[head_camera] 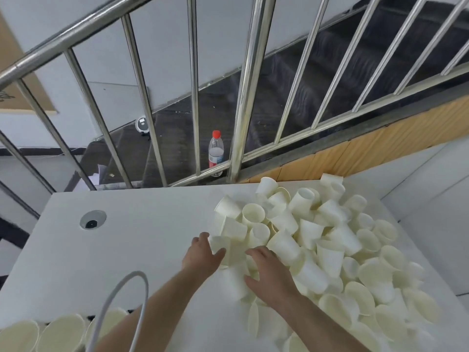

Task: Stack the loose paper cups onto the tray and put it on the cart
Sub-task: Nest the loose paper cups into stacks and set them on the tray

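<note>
A big heap of loose white paper cups [330, 240] covers the right half of the white table [142, 240], lying at all angles. My left hand [203, 255] is at the heap's left edge, fingers and thumb curled around one paper cup [217, 246]. Just to its right, my right hand [269, 273] lies palm down on the heap, thumb and fingers closed over another cup [236, 283] that lies on its side. More cups [61, 334] stand mouth up at the bottom left, below the table's near edge. What they stand on is hidden, and no tray or cart shows.
A white cable [121, 301] loops over the near left of the table. A round cable hole [92, 219] sits at its far left. Behind the table runs a steel stair railing [241, 97], with a red-capped plastic bottle [215, 153] at its foot.
</note>
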